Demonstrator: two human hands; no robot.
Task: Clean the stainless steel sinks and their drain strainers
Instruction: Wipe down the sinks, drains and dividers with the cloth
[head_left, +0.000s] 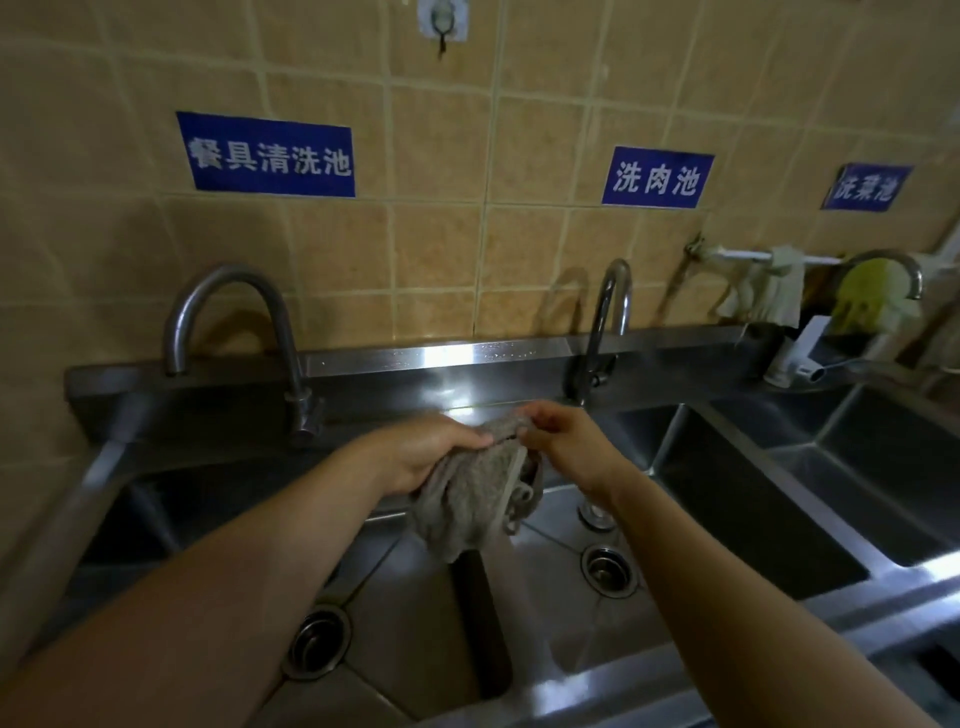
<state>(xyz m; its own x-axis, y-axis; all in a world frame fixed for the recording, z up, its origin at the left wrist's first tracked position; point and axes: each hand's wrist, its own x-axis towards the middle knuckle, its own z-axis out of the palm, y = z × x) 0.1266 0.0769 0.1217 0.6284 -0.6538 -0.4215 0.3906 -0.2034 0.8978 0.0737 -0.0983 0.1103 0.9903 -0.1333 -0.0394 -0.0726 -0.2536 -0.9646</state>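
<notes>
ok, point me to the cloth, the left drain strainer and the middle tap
cloth (475, 496): head view, middle of the hanging bundle.
left drain strainer (317, 642): head view, its dark centre.
middle tap (613, 296): head view, upper bend.

wall: we see tan tiles (441, 249), pale grout
signs: three blue signs (266, 154)
hook: adhesive hook (442, 23) up top
light: dim
</notes>
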